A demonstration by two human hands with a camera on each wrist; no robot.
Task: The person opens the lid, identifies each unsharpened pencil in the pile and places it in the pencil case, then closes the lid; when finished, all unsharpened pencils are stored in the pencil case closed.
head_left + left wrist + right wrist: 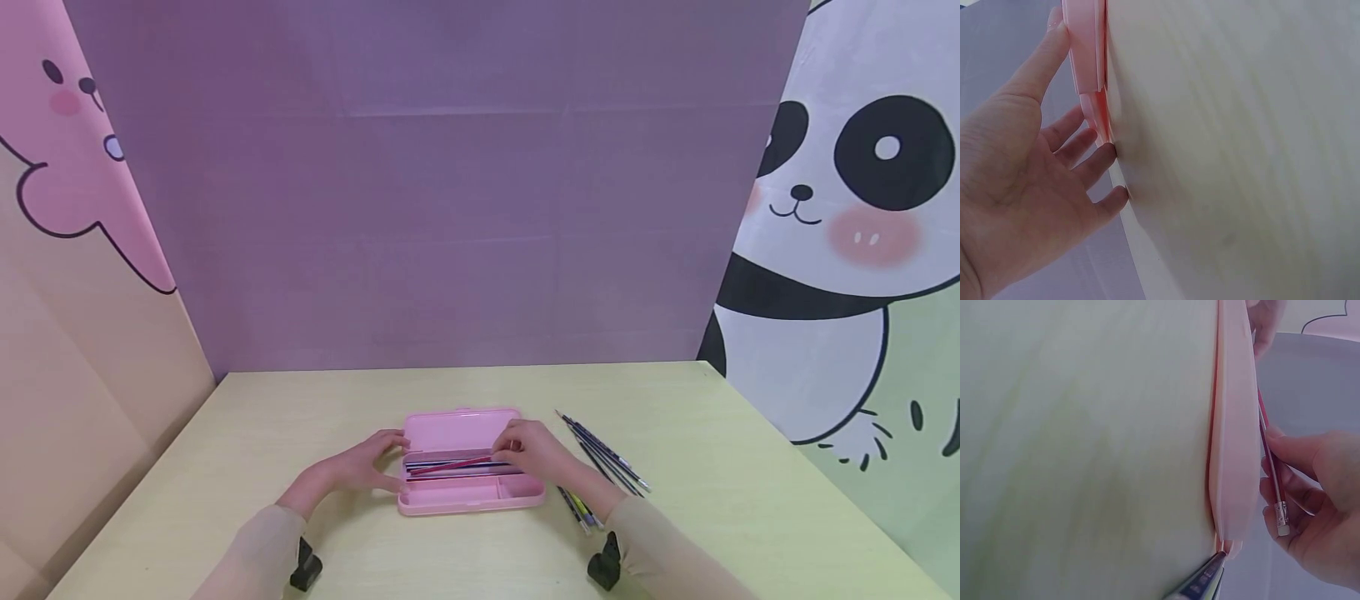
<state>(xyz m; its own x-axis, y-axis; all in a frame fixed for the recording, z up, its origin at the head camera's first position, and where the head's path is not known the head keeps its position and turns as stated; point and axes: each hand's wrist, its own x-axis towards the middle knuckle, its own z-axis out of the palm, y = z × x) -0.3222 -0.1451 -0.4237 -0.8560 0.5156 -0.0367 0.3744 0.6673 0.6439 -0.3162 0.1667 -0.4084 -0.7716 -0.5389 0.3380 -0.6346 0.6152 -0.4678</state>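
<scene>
A pink pencil case (447, 497) lies open on the pale bench (360, 554), its lid (461, 432) laid back on the far side. Several dark pencils (442, 463) lie side by side in its long compartment, and a divider sets off a small section at the right of the near part.

The right hand (534, 451) is over the right end of the case, its fingers grasping a red pencil (1274, 469) between thumb and fingertips, near the end with the silver band and white eraser. That pencil slants over the ones in the compartment, its other end reaching toward the left of the case.

The left hand (362, 463) is at the left end of the case with its fingers loose and spread, clenched on nothing; the thumb touches the near part, while the other fingers are beside the lid.

Just right of the case, a fan of dark pencils (603, 454) rests on the bench beyond the right forearm, and a smaller group of pencils (573, 506), one of them yellow-green, shows on the near side of it. A purple sheet (450, 208) hangs behind the bench, with a cartoon panda (892, 242) to the right
</scene>
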